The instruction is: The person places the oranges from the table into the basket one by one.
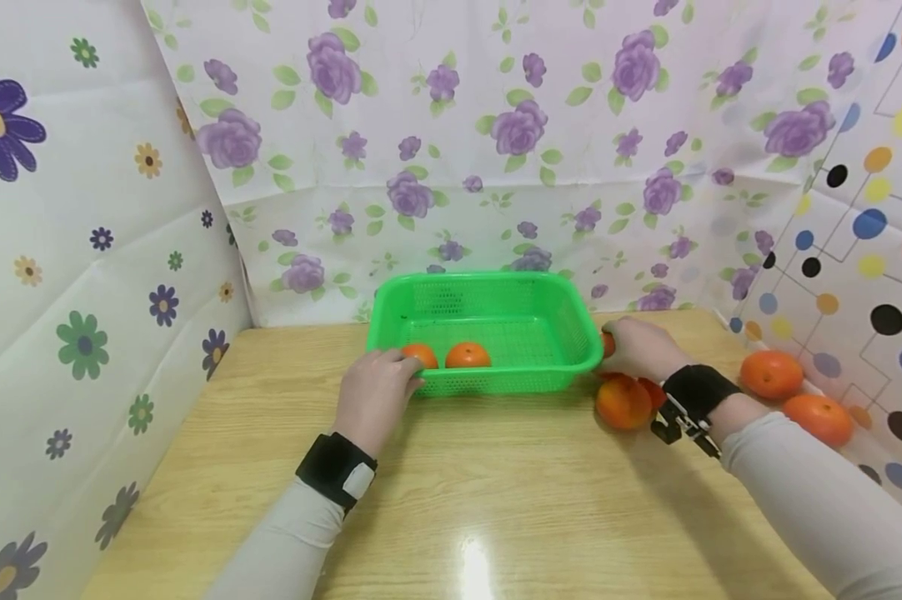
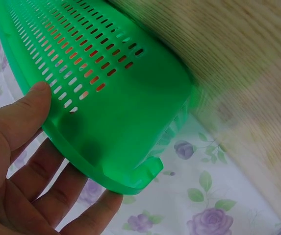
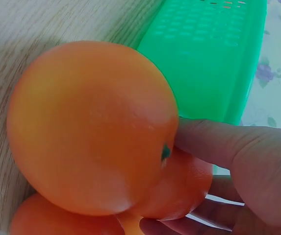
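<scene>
A green plastic basket (image 1: 496,382) with perforated walls stands at the back of the table. My left hand (image 1: 376,396) grips its near-left rim; in the left wrist view the thumb lies on the outer wall and the fingers reach past the rim. Two oranges (image 1: 468,356) sit inside, close to the near wall. At the basket's right end my right hand (image 1: 642,348) holds an orange (image 3: 179,186) between thumb and fingers. A bigger-looking orange (image 3: 91,127) partly hides it in the right wrist view, and another orange (image 3: 62,218) shows below.
Two more oranges (image 1: 772,374) lie at the right beside the dotted side sheet (image 1: 864,275). A floral sheet (image 1: 451,150) hangs right behind the basket. Wooden tabletop (image 1: 451,483) stretches in front of it.
</scene>
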Demonstrator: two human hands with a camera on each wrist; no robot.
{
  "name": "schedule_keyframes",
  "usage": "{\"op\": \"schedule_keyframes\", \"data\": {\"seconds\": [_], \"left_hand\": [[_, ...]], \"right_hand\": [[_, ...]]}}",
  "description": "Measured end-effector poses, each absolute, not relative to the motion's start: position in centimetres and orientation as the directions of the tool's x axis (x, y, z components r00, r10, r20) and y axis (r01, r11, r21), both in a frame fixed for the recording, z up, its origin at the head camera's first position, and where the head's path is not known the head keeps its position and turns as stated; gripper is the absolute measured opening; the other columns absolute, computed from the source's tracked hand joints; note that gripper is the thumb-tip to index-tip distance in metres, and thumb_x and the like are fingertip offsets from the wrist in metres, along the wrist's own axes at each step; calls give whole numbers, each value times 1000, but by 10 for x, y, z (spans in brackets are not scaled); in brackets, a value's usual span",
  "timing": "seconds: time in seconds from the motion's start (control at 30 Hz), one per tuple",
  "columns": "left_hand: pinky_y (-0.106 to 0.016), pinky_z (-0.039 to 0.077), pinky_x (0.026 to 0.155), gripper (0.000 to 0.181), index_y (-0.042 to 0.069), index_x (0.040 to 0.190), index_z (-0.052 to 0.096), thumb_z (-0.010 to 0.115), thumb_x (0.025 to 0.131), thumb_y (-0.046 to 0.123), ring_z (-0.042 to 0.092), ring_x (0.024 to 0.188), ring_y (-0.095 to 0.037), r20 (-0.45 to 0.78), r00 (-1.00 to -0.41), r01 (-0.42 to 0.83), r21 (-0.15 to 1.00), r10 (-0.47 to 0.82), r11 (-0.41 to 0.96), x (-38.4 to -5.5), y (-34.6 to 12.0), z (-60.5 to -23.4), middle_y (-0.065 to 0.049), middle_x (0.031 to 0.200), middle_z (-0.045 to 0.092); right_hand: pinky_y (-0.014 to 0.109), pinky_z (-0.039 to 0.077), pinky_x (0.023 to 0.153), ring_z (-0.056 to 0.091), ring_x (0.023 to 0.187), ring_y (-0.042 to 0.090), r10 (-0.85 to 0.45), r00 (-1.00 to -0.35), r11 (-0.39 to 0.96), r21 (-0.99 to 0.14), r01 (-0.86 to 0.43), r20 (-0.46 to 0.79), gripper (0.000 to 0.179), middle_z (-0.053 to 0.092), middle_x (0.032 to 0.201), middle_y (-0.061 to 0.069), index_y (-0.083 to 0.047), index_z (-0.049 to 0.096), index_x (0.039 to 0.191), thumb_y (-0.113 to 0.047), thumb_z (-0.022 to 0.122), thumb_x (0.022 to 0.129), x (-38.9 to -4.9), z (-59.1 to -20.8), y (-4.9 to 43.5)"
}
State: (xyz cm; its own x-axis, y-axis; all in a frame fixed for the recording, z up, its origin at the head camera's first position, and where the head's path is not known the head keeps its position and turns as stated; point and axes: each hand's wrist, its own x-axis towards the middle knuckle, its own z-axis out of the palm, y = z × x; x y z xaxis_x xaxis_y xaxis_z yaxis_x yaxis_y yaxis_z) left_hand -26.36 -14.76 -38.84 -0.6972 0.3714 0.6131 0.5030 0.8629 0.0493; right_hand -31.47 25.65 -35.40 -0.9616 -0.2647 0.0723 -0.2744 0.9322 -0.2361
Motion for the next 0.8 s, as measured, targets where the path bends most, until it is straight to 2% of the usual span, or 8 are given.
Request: {"op": "schedule_keyframes", "data": {"seconds": [0.6,0.8], "left_hand": [[-32,48,68,18,19,94,74,83,79,25,60,74,-19,618,-695,500,51,366,864,-265,-150,-392,2,87,70],[-32,48,68,18,18,93,74,83,79,22,60,73,-19,615,-696,503,48,371,863,-265,-150,-391,2,87,69]], "right_hand": [[36,43,63,53,71,22,-224,-973,958,-169,-231,57,39,59,81,4,-7,60,97,-33,80,76,-301,-325,262],[37,46,66,56,75,23,-219,-974,955,-192,-226,57,41,61,86,5,-5,61,104,-29,79,76,-296,-313,262]]}}
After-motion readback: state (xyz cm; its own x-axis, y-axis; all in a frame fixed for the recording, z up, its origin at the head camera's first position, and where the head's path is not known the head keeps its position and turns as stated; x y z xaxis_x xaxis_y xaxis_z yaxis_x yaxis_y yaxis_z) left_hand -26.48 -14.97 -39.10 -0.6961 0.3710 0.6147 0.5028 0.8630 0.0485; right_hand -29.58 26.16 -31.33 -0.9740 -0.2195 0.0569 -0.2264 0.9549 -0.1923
